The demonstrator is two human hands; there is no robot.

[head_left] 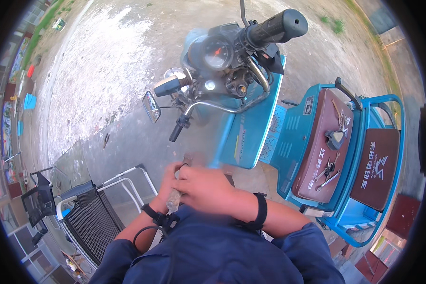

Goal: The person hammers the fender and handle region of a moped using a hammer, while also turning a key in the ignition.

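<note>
Close together in front of my body, both hands are closed around one small object. My left hand (167,184) wraps it from the left, and my right hand (204,185) presses over it with bent fingers. A pale grey, dull-looking end of the object (173,201) sticks out below the fingers; its kind cannot be made out. A blurred brownish piece (188,158) shows just above the fingertips, and whether it belongs to the same object is unclear. Right beyond my hands stands a blue electric tricycle (251,137), with its handlebar (217,105) turned and one grip toward me.
On the tricycle's brown seat (312,156) lie pliers (337,111), a dark block-shaped part (334,139) and a wrench (328,180) among other tools. A mesh chair (92,222) stands at my left. A small dark tool (106,140) lies on the concrete. The round mirror (151,106) juts out leftward.
</note>
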